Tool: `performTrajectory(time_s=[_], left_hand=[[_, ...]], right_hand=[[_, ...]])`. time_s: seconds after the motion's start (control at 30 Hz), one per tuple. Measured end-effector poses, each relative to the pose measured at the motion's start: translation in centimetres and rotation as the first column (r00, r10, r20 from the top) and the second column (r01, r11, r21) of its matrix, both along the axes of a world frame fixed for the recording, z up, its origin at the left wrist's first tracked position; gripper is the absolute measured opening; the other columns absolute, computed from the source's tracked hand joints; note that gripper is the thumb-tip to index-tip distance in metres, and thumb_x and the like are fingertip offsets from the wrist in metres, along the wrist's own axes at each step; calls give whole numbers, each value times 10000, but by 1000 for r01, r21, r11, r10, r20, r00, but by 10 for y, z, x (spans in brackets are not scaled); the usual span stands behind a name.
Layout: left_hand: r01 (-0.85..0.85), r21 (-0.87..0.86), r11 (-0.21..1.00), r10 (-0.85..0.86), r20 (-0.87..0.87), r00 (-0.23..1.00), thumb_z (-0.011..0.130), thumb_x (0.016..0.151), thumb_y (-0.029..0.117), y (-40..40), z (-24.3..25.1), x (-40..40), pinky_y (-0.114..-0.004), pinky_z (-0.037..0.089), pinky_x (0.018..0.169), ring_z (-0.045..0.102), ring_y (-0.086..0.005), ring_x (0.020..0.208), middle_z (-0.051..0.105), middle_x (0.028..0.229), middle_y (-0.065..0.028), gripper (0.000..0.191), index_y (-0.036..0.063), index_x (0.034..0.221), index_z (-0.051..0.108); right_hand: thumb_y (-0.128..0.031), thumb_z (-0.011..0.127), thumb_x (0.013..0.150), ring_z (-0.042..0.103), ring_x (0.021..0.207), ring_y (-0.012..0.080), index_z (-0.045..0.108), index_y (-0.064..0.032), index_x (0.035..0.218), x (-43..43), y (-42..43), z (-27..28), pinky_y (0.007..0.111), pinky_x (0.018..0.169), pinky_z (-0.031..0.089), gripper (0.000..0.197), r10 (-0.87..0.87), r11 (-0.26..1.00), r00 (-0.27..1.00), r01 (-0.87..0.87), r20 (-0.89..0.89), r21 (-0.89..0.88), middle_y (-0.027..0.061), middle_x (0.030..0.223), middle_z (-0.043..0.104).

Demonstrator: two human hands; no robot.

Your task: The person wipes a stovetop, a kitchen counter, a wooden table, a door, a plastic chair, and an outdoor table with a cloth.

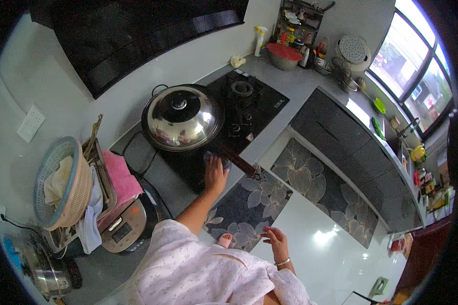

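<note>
My left hand [215, 174] rests at the front of the black glass gas hob [265, 101], beside the wok's handle. Something greyish and small shows around its fingertips, too hidden to name, and whether the fingers grip it is unclear. Just beyond stands a wok with a shiny domed metal lid [164, 126], topped by a black centre and a round knob. Its brown handle [238, 160] points towards the counter's front edge. My right hand [276, 240] hangs over the floor, holding nothing, with the fingers loosely bent and apart.
An electric cooker [126, 233] with a pink towel [118, 173] sits on the left. Plastic baskets [82, 190] lean beside it. Black cables [158, 196] cross the counter. A red-covered bowl [284, 53] and spray bottle [259, 41] occupy the far corner. Floral mats [248, 206] cover part of the floor.
</note>
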State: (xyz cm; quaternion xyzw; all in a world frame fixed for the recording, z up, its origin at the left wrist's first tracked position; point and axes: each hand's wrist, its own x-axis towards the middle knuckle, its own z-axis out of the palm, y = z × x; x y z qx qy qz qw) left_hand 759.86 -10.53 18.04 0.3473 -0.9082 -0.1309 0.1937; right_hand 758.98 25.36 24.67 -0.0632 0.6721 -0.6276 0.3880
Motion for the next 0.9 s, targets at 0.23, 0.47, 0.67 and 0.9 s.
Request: performTrajectory(time_s=[0.23,0.47,0.67,0.9], left_hand=[[120,56,991,-119,-28,992,707,796,96,36,12,13,-435,293,1115,328,-339,1361,413,1415,-186,612,12,1329,416],[-16,226,974,58,-180,982,660,871,208,90,-3,8,-384,497,778,641,-309,861,661,1004,-174,517,-3,1294,450],[121,843,524,220,-271,937,580,903,484,193,57,-47,-339,463,873,606,-203,957,653,1040,-116,562,-13,1166,594],[478,838,261,267,-539,799,627,895,444,221,76,-104,-309,428,945,549,-184,1069,582,1178,-89,592,14,1278,493]], right_hand=[[-198,548,966,661,901,187,613,-6,1121,-47,-19,-16,296,758,528,255,183,980,982,-185,-37,-73,81,1047,667],[-186,550,968,653,897,164,611,-3,1140,-125,-22,-3,281,722,519,258,348,929,935,-354,-63,-113,72,1043,667],[-152,626,919,613,1003,187,468,-9,1328,-193,-7,8,295,846,500,461,406,890,875,-444,-262,-106,89,1195,605],[-86,620,896,569,1018,146,459,6,1321,-239,-20,29,275,872,472,463,462,845,883,-466,-82,-264,58,1162,583]])
